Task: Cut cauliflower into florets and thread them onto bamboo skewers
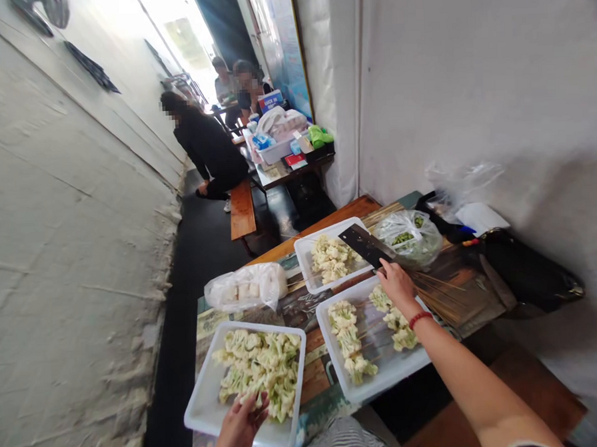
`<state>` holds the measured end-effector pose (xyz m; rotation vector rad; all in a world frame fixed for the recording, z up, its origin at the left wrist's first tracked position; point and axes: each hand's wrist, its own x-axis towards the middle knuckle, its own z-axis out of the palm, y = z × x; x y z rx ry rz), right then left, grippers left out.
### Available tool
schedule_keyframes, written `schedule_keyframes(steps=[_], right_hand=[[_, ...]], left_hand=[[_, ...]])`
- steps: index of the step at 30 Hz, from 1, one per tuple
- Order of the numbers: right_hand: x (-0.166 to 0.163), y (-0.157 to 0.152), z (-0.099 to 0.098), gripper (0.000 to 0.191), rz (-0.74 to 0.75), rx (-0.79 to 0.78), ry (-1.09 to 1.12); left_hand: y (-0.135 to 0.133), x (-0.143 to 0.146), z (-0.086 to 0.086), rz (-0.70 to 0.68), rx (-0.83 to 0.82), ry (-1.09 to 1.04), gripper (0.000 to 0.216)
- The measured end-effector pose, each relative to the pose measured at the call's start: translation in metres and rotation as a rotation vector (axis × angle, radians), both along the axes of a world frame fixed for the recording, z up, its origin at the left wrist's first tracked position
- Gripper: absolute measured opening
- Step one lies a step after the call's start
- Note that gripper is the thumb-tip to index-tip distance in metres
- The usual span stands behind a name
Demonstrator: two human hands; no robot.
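My left hand (pixel 245 421) is at the near edge of a white tray (pixel 200 399) heaped with cauliflower florets (pixel 260 365). Its fingers are bent and a little apart, right at the florets. My right hand (pixel 398 286), a red bracelet at the wrist, is over the far right of a second tray (pixel 344 389). That tray holds cauliflower threaded in rows (pixel 349 341). The right fingers are curled together close to the edge of a cleaver (pixel 367 245); what they hold is hidden. Bamboo skewers (pixel 440 299) lie beside this hand.
More cauliflower fills a far tray (pixel 306 256). A bag of green vegetables (pixel 412 237) and a wrapped bag of pale blocks (pixel 246 286) stand on the table. A black bag (pixel 525 265) sits at right. People sit beyond, near a bench (pixel 242 210) and a loaded table (pixel 276 174).
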<state>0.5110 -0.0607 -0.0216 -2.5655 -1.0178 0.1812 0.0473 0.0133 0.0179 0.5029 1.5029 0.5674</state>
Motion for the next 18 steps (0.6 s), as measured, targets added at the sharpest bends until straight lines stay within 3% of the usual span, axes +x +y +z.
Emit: schedule_keyframes(steps=[5,10,14,18], right_hand=[[0.009,0.049,-0.010,0.039,0.012,-0.002,0.009],[0.011,0.068,-0.016,0.036,0.040,0.045,0.024],[0.011,0.059,-0.018,0.035,0.015,0.108,-0.009],[0.015,0.019,-0.024,0.036,-0.031,0.177,-0.036]], left_hand=[[-0.006,-0.004,0.005,0.041,0.001,-0.005,0.034],[-0.012,-0.013,0.007,0.067,-0.030,0.037,0.030],[-0.009,-0.017,0.000,0.007,-0.027,0.041,0.028],[0.002,-0.005,-0.008,-0.052,-0.051,0.043,0.029]])
